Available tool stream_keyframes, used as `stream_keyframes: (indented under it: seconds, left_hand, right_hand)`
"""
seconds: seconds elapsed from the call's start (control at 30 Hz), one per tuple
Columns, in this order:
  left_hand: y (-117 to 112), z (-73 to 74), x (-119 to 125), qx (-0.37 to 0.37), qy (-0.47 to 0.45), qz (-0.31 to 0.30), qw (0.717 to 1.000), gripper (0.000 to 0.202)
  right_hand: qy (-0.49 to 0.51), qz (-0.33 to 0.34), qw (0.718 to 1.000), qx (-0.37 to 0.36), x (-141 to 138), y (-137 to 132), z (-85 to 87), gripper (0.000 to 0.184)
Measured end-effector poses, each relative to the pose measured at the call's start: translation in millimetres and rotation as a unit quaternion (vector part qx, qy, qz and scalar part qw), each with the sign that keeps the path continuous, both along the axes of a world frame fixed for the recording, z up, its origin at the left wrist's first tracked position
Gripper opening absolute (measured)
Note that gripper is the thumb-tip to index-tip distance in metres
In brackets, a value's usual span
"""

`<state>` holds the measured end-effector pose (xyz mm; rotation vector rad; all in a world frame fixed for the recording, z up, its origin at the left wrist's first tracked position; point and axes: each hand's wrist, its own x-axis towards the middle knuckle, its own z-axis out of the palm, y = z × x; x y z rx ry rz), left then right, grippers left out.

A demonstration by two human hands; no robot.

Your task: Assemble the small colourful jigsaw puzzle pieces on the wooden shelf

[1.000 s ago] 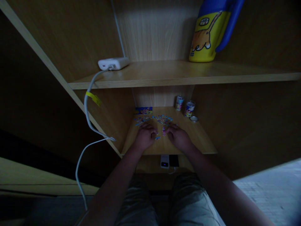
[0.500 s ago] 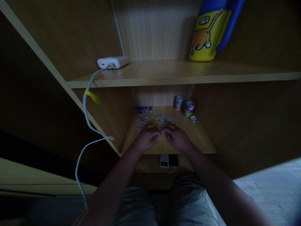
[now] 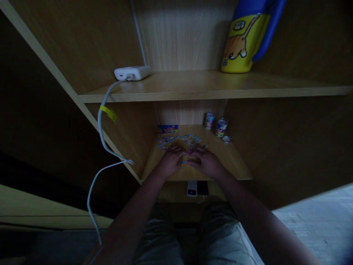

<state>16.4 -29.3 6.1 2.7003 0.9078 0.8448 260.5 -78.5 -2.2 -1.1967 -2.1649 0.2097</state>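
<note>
Small colourful puzzle pieces [image 3: 179,140] lie scattered on the lower wooden shelf [image 3: 234,162]. My left hand [image 3: 171,162] and my right hand [image 3: 207,162] rest on the shelf just in front of the pieces, fingertips meeting over a few pieces between them [image 3: 189,159]. The light is dim, so I cannot tell whether either hand pinches a piece. A small picture card [image 3: 167,129] lies at the back left of the shelf.
Two small printed tins [image 3: 209,120] [image 3: 221,127] and a round lid [image 3: 226,139] stand at the back right. On the upper shelf sit a white power brick [image 3: 132,73] with a hanging cable [image 3: 102,140] and a yellow-blue cartoon container [image 3: 246,36]. A small device [image 3: 192,188] glows below the shelf.
Both hands have drawn together until their fingertips meet over the pieces between them. Everything else stays put.
</note>
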Motion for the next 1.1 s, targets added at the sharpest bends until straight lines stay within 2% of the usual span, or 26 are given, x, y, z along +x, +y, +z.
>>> stream_keyframes:
  seconds: [0.1, 0.27, 0.57, 0.77, 0.9, 1.1]
  left_hand:
    - [-1.4, 2.8, -0.1, 0.002, -0.010, -0.006, 1.000, 0.037]
    - [-2.1, 4.0, -1.5, 0.008, -0.011, -0.002, 1.000, 0.034]
    - [0.0, -0.2, -0.7, 0.016, -0.017, -0.007, 1.000, 0.032]
    - [-1.2, 2.4, -2.0, 0.015, -0.036, -0.067, 0.997, 0.036]
    - [0.0, 0.7, -2.3, 0.005, -0.036, -0.068, 0.997, 0.040]
    - [0.8, -0.1, -2.3, -0.001, -0.031, -0.079, 0.996, 0.048]
  right_hand:
    - [0.001, -0.027, 1.000, 0.002, -1.1, 1.6, -0.3, 0.010]
    - [0.000, -0.083, 0.996, 0.012, -2.4, 3.3, -2.7, 0.018]
    - [0.034, -0.036, 0.998, 0.028, -1.8, 3.8, -4.6, 0.017]
    - [-0.020, -0.030, 0.998, 0.049, -1.3, 5.2, -1.8, 0.027]
    - [-0.031, -0.023, 0.998, 0.049, 0.3, 6.2, -3.6, 0.033]
    - [-0.028, -0.013, 0.998, 0.045, 0.7, 7.3, -5.5, 0.030]
